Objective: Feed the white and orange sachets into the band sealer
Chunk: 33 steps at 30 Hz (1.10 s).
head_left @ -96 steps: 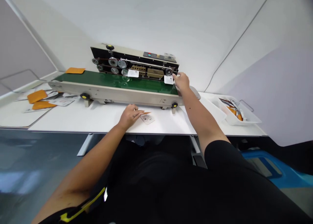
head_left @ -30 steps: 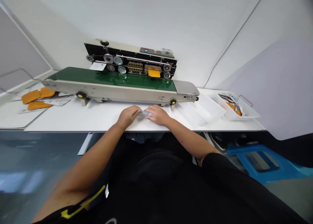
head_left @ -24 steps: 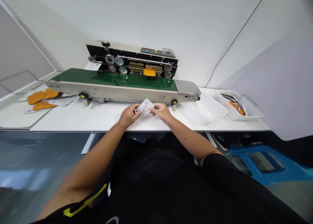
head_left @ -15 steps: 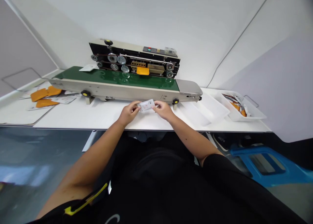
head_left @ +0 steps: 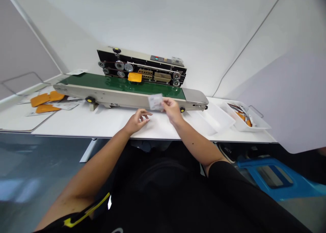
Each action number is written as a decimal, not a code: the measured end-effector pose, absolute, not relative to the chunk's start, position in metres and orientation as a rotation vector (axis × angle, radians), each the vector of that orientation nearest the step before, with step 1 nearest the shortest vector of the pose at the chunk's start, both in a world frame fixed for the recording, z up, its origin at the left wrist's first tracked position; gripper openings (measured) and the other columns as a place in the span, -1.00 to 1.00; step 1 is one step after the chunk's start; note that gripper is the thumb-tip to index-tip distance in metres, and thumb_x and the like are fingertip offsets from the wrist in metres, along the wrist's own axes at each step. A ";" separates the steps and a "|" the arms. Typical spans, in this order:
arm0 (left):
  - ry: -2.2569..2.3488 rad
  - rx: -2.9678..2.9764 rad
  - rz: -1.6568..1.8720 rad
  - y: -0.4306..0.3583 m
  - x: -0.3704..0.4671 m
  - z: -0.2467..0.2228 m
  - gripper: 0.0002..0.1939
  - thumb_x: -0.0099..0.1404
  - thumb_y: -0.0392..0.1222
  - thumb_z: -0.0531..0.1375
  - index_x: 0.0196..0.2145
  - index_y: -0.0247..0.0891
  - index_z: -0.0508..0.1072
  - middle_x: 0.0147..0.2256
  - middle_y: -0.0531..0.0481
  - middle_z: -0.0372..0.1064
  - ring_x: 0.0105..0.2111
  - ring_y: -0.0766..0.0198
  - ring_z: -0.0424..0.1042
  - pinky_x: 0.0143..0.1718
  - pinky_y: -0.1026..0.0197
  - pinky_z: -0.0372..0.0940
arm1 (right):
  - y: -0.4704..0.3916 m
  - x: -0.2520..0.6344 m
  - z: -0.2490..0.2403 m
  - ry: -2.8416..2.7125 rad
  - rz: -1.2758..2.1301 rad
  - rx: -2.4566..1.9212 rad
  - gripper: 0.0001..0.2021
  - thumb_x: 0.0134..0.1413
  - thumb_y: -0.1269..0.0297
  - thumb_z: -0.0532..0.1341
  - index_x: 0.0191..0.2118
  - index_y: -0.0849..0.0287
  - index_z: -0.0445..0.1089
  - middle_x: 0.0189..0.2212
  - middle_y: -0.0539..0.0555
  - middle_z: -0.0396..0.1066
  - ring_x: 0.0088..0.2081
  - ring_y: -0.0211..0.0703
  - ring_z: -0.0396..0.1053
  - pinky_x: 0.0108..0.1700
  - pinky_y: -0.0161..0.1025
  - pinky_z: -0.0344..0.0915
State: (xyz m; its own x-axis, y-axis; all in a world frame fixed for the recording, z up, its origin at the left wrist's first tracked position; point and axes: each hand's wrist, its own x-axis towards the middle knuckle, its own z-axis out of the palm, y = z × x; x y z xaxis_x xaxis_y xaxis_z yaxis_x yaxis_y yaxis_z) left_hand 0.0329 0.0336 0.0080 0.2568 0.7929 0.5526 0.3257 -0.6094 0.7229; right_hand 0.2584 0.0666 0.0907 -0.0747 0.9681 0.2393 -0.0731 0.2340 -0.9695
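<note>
At your far left, orange and white packets (head_left: 40, 100) lie heaped on the desk (head_left: 76, 124). A white packet (head_left: 76, 72) rests at the left end of the green belt (head_left: 112, 83), and an orange packet (head_left: 134, 77) sits at the machine (head_left: 159, 65). Your left hand (head_left: 136, 121) is over the desk, its fingers part-open and holding nothing. Your pale pouch (head_left: 155, 102), slightly blurred, is in front of the belt's metal frame (head_left: 122, 96), pinched in the fingers of your right hand (head_left: 173, 111). At far right, more packets lie in a white bin (head_left: 258, 127).

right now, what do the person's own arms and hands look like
The left hand and right hand are ungloved, and both forearms are bare. The left sleeve is black with a yellow stripe; the right sleeve is short and black.
</note>
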 end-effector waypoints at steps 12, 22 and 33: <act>1.055 2.124 1.293 0.033 0.029 0.012 -0.55 0.41 0.02 0.23 0.13 -0.21 0.27 -0.03 -0.21 0.57 -0.18 0.19 0.53 -0.26 0.18 0.40 | 0.195 0.361 0.173 -1.045 0.808 -1.471 -0.88 0.21 0.41 0.24 -0.34 0.15 0.28 -0.71 -0.11 0.23 -0.70 -0.38 0.14 -0.68 -0.48 -0.01; 1.153 2.223 1.254 0.030 0.027 0.020 -0.61 0.41 0.02 0.20 0.09 -0.21 0.37 -0.05 -0.14 0.57 -0.14 0.16 0.50 -0.18 0.14 0.37 | 0.155 0.370 0.156 -1.374 0.260 -1.322 -0.79 0.26 0.11 0.27 -0.16 0.14 0.49 -0.22 0.07 0.50 -0.30 -0.22 0.39 -0.18 -0.26 0.42; 1.331 2.304 1.212 0.023 0.025 0.028 -0.68 0.41 0.06 0.14 -0.16 -0.20 0.55 -0.20 -0.10 0.53 -0.17 0.13 0.45 -0.10 0.10 0.37 | -0.004 0.552 0.048 -1.628 -0.386 -1.398 -0.69 0.27 0.02 0.23 -0.07 0.12 0.54 -0.09 0.22 0.57 0.02 0.16 0.46 0.22 0.17 0.29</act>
